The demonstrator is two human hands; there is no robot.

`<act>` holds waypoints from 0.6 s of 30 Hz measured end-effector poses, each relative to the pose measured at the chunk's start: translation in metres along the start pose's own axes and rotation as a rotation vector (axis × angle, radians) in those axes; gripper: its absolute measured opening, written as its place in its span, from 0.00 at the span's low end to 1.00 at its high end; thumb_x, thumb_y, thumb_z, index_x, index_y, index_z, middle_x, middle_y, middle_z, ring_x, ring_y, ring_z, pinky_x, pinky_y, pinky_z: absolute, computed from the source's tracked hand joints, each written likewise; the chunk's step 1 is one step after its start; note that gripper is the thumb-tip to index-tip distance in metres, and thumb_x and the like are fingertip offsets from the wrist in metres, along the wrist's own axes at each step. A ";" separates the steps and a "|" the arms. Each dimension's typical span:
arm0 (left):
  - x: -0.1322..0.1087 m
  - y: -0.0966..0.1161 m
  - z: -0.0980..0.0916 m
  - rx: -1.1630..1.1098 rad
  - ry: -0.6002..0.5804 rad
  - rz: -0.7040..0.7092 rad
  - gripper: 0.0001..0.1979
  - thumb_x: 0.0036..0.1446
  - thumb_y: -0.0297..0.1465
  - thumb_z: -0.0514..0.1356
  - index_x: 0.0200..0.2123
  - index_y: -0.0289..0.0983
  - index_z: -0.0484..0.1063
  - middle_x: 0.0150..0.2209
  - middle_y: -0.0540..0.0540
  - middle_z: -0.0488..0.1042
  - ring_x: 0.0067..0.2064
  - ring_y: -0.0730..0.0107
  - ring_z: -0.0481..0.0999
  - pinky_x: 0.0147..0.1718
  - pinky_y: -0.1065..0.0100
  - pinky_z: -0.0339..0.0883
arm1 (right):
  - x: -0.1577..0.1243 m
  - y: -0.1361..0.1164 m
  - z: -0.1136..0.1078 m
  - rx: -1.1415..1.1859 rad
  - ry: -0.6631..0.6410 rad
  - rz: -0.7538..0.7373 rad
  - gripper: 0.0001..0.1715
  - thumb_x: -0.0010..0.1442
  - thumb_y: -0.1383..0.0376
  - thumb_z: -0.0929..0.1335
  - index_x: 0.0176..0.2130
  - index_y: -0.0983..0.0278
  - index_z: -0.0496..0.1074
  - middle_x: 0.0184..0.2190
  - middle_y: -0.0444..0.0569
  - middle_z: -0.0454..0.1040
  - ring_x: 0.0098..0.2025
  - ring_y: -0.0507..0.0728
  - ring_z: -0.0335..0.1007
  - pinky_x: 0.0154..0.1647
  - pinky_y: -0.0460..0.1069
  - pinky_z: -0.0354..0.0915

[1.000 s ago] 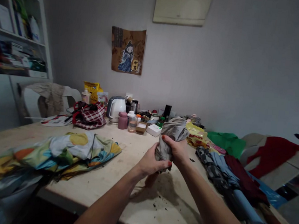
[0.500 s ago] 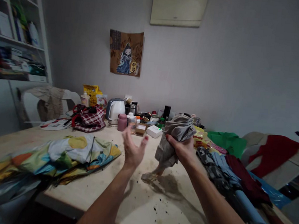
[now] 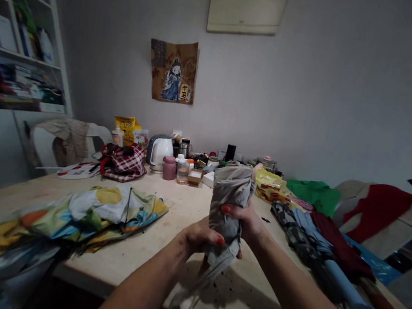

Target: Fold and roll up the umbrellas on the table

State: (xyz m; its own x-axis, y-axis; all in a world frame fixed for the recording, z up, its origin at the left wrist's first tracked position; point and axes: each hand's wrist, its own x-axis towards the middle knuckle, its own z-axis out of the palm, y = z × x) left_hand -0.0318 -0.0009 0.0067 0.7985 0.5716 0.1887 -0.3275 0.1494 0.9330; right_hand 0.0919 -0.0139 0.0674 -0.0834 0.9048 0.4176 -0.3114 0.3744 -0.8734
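Observation:
A grey folding umbrella (image 3: 232, 186) stands upright above the table, its cloth gathered into a bundle. My right hand (image 3: 245, 220) is closed around its middle from the right, the thumb across the front. Lower on the left, my left hand (image 3: 203, 236) grips the same bundle, its thumb pressed on the cloth; the other fingers are hidden behind. A loose grey strap (image 3: 196, 289) hangs blurred below the umbrella, toward the table's front edge.
A loosely folded colourful umbrella (image 3: 94, 212) lies at left. Several folded umbrellas (image 3: 314, 242) line the right side. A white kettle (image 3: 160, 152), pink jar (image 3: 169, 168) and checked bag (image 3: 125, 163) stand at the back. Dark crumbs dot the table (image 3: 171, 214).
My left hand, open and apart before, has moved right and closed on the grey umbrella. The umbrella has come slightly left and is more upright; the strap swings lower.

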 end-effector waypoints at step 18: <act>0.022 -0.005 0.005 0.231 0.250 0.133 0.27 0.30 0.27 0.66 0.40 0.33 0.68 0.30 0.44 0.76 0.30 0.63 0.75 0.28 0.66 0.67 | 0.013 0.001 -0.013 0.083 0.109 -0.079 0.21 0.31 0.68 0.77 0.30 0.66 0.74 0.25 0.44 0.75 0.25 0.52 0.67 0.28 0.47 0.66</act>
State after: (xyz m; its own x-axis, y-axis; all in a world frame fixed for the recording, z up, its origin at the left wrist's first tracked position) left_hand -0.0101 0.0075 0.0080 0.5994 0.7573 0.2591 -0.2747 -0.1093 0.9553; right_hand 0.1028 0.0007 0.0691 0.0466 0.8917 0.4503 -0.3906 0.4312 -0.8133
